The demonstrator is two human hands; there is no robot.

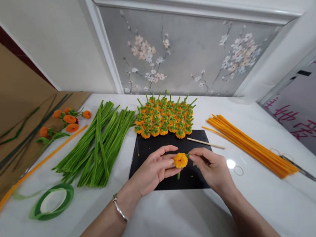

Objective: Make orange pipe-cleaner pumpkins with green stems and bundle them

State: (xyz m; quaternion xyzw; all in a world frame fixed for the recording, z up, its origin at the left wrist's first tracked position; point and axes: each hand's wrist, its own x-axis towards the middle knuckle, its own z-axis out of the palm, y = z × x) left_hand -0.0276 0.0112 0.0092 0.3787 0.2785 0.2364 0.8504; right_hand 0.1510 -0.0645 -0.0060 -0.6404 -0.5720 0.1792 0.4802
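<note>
A: Where is the flower (180,160)?
B: Above the mat (190,182). The person's left hand (156,169) grasps its side; the right hand (213,167) pinches green at its edge.
A: How far along is it?
B: Seemingly well formed: bloom shaped, green attached, though whether that is fully secured cannot be told.
A: And the rest?
B: Left of the mat lie tape (46,216) and many loose green stems (105,145); right of it, an orange bundle (253,146), apparently unused. Beyond the mat, rows of heads (162,119) stand bloom-down, stalks up, probably done.
</note>
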